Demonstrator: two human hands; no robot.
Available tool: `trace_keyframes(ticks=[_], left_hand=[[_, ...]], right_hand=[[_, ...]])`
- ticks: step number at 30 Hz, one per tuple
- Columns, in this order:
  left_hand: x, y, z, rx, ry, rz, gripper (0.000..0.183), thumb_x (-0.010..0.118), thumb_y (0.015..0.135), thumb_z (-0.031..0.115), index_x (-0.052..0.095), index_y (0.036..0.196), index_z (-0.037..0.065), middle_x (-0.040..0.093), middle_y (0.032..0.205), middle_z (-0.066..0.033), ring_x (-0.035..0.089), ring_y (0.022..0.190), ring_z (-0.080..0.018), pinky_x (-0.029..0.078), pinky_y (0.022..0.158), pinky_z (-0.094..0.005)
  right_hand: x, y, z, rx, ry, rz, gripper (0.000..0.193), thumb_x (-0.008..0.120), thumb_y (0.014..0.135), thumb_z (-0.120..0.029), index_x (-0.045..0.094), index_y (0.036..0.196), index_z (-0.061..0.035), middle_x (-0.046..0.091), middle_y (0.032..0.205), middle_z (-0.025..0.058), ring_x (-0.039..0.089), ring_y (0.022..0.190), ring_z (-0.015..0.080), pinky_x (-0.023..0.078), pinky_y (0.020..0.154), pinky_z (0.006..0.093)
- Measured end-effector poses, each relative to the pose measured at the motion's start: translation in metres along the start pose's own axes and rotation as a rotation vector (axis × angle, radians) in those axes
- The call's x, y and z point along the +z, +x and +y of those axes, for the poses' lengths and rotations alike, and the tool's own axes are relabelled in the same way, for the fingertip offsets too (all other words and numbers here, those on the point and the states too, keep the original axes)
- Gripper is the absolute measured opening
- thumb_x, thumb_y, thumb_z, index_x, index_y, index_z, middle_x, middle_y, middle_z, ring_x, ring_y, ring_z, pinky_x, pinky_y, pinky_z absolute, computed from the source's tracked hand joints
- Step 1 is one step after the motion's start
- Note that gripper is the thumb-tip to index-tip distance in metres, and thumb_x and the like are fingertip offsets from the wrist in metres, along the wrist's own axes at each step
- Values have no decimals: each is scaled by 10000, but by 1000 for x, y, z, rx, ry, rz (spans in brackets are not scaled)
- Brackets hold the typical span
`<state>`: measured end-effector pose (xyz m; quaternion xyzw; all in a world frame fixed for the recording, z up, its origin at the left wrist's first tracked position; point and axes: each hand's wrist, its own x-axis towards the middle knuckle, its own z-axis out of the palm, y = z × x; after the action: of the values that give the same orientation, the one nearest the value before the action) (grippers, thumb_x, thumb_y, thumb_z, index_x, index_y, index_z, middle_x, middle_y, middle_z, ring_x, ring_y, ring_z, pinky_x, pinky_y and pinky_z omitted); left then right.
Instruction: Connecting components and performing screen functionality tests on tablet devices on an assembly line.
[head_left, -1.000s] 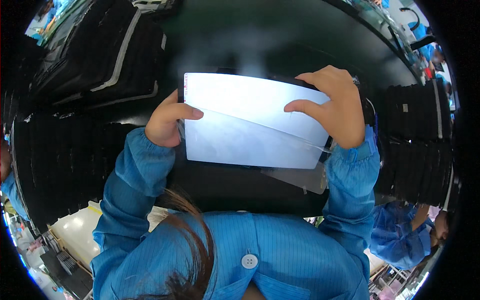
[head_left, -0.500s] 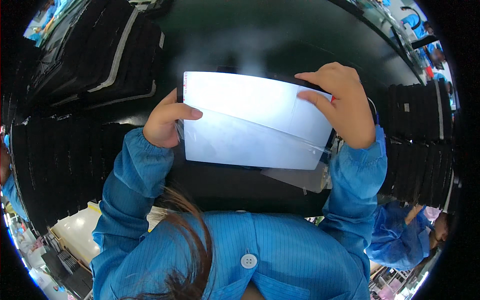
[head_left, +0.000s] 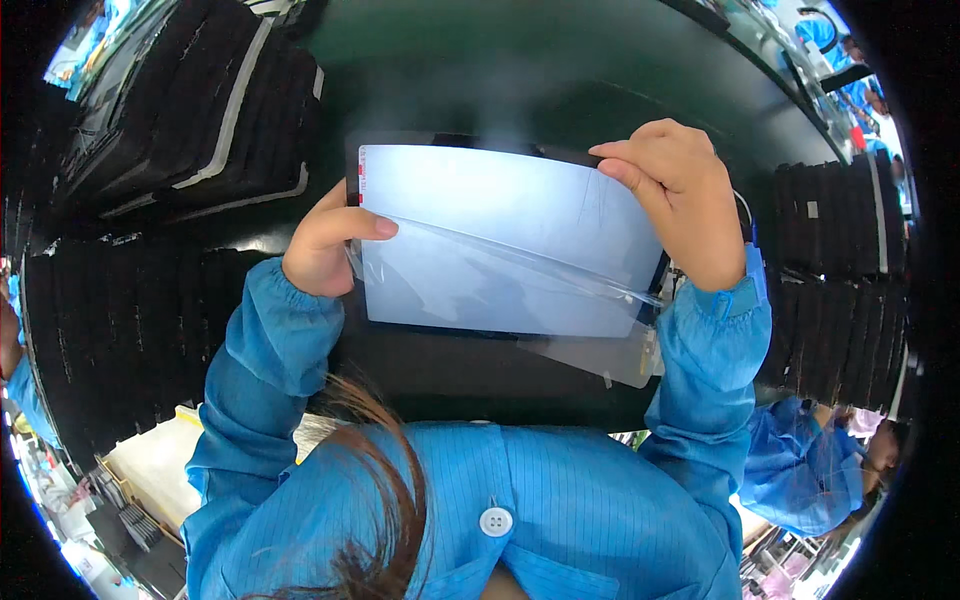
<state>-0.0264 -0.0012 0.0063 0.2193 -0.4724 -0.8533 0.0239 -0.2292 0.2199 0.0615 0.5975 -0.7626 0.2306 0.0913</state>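
Note:
A flat, lit white display panel (head_left: 500, 190) with a dark border lies level in front of me. My left hand (head_left: 330, 240) grips its left edge, thumb on the bright face and fingers underneath. Clear plastic film (head_left: 590, 350) lies over the panel's lower part, its fold running diagonally, and sticks out past the lower right corner. My right hand (head_left: 685, 190) is at the panel's upper right corner, thumb tip and forefinger pinched together by the top edge. Whatever sits between those fingertips is too small to make out. Small red marks show at the panel's upper left corner.
Black padded sheets or trays stand in stacks on the left (head_left: 130, 340) and at the right (head_left: 835, 330), with another leaning black stack (head_left: 200, 110) at the far left. The dark table (head_left: 480, 60) stretches beyond the panel. A co-worker in blue (head_left: 800, 470) sits at the lower right.
My right thumb has lifted off the panel's face and closed toward the forefinger at the top edge. The panel has shifted slightly left and its glow looks a little dimmer.

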Motion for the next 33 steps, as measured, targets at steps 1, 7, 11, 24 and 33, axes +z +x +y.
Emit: trace_keyframes(ticks=[1, 7, 11, 24, 33], left_hand=[[0, 0, 0, -3, -22, 8, 593, 593, 599, 53, 511, 1181, -28, 596, 1118, -144, 540, 1032, -316, 375, 938, -375], [-1, -2, 0, -1, -76, -26, 590, 571, 616, 29, 492, 1197, -30, 587, 1124, -163, 542, 1034, -317, 371, 948, -379], [-3, -1, -1, -1, -82, -28, 590, 564, 625, 26, 481, 1206, -35, 581, 1129, -172, 540, 1040, -318, 368, 954, -384], [-6, -2, -3, 35, -94, -74, 582, 541, 655, 24, 448, 1226, -42, 554, 1164, -167, 519, 1073, -310, 357, 968, -381], [-9, 1, -2, 22, -97, -137, 571, 516, 679, 26, 431, 1239, -43, 549, 1167, -174, 530, 1068, -305, 382, 952, -389]], right_hand=[[0, 1, 0, 0, 0, 0, 181, 639, 776, -200, 674, 899, -72, 617, 751, 98, 565, 748, 253, 411, 700, 361], [-20, -2, -10, 278, 185, 215, 117, 559, 843, -41, 647, 920, -29, 597, 752, 86, 590, 684, 169, 442, 636, 253], [-30, -8, -16, 374, 334, 335, 117, 594, 828, -21, 641, 934, -2, 589, 752, 48, 562, 707, 93, 423, 629, 206], [-50, -80, -19, 530, 191, 216, 114, 526, 856, 14, 615, 926, 22, 591, 739, 55, 546, 684, 99, 414, 631, 215], [-16, -83, -45, 245, 41, 125, 245, 636, 754, -21, 480, 940, -46, 525, 1242, 125, 430, 1189, 342, 337, 989, 437]])
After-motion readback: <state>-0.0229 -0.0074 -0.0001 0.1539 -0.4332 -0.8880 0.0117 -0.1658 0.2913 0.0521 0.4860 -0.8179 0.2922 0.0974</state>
